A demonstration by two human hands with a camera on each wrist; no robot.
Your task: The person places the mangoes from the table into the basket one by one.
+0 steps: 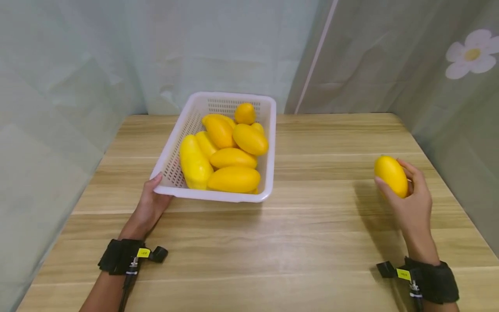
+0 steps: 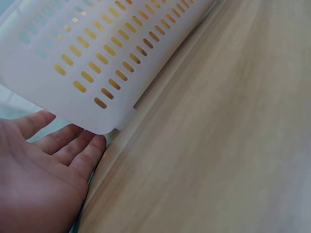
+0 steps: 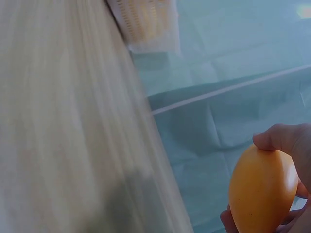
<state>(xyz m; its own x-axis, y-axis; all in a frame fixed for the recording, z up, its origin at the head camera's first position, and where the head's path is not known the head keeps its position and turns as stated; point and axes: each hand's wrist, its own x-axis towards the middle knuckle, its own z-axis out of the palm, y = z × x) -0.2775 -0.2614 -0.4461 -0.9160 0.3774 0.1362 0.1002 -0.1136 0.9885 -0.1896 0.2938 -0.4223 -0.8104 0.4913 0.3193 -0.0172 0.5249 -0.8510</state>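
A white plastic basket [image 1: 270,173] with slotted walls stands on the left half of the table, holding several yellow mangoes [image 1: 234,179]. My left hand [image 1: 152,199] grips its near left corner, the thumb over the rim and the other fingers below it. In the left wrist view, the fingertips [image 2: 98,141] meet the underside of that corner. Well off to the right, my right hand [image 1: 415,201] holds a single mango [image 1: 391,175] above the table, between the thumb and fingers. The right wrist view shows this mango [image 3: 262,189] close up, its far side covered by the fingers.
The wood-grain table [image 1: 312,242] runs under both arms. Pale green cloth [image 1: 234,47] hangs behind it and along both sides, with a white flower print [image 1: 471,54] at the upper right. Each wrist wears a black strap [image 1: 434,281] with a cable.
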